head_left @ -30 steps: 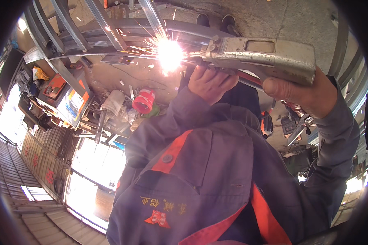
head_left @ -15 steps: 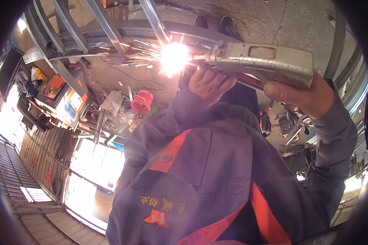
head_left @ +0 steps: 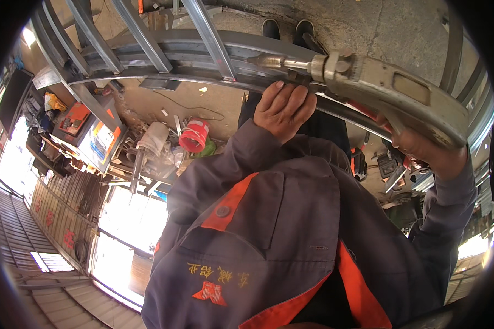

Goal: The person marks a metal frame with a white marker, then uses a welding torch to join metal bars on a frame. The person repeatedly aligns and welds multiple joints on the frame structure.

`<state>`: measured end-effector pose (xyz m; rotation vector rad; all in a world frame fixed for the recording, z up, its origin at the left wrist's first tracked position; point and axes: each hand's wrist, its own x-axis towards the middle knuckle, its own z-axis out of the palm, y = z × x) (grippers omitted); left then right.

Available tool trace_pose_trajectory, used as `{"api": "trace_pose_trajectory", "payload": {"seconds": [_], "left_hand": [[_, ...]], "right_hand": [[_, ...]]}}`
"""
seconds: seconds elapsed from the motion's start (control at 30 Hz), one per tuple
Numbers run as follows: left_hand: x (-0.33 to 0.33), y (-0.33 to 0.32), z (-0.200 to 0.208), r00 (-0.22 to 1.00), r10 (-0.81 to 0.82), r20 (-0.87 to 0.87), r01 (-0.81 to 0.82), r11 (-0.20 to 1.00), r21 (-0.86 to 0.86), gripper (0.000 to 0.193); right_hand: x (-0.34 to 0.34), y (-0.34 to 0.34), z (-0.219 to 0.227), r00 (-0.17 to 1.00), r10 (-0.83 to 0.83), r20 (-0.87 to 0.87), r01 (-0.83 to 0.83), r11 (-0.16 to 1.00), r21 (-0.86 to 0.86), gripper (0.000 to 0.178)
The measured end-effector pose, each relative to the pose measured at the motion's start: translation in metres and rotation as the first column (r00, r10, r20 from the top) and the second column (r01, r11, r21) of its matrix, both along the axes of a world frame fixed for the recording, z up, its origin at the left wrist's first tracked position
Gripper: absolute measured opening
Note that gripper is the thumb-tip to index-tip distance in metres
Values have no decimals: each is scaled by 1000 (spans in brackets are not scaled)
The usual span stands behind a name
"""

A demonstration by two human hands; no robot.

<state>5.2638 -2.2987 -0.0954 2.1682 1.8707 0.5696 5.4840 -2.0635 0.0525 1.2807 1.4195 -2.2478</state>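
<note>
My right hand (head_left: 431, 151) is wrapped around the handle of a worn metal handheld welding gun (head_left: 403, 88). The gun's nozzle (head_left: 271, 61) points left, over the metal frame, and no arc or sparks show at its tip. Below the nozzle, my left hand (head_left: 284, 108) has its fingers curled over the near rail (head_left: 343, 111) of the frame; its thumb is hidden. Several square metal bars (head_left: 209, 38) run from the rails toward the far side. The bar closest to the nozzle meets the near rail just left of my left hand.
A red bucket (head_left: 194, 136) stands on the floor to the left among scraps. Beyond it is an orange-and-white box-shaped unit (head_left: 97, 140). Dark shoes (head_left: 304, 30) show past the frame. Tools (head_left: 388, 164) lie on the floor at right, and more metal lengths stand at the right edge.
The bright arc and flying sparks have gone out. My right hand and the gun have shifted right and a little nearer, the nozzle lifting off the joint. My left hand stays almost in place.
</note>
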Motion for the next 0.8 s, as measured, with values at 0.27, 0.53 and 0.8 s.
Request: {"api": "trace_pose_trajectory", "payload": {"seconds": [0.27, 0.53, 0.8], "left_hand": [[4, 2, 12, 999, 45, 27, -43, 998, -55, 47], [-2, 9, 28, 998, -1, 60, 7, 994, -105, 48], [-21, 16, 32, 995, -96, 4, 94, 973, -212, 63]], "right_hand": [[31, -29, 6, 983, -182, 7, 182, 983, -5, 59], [41, -66, 16, 906, -423, 11, 418, 899, 127, 55], [59, -112, 46, 755, -656, -18, 616, 698, 366, 50]]}}
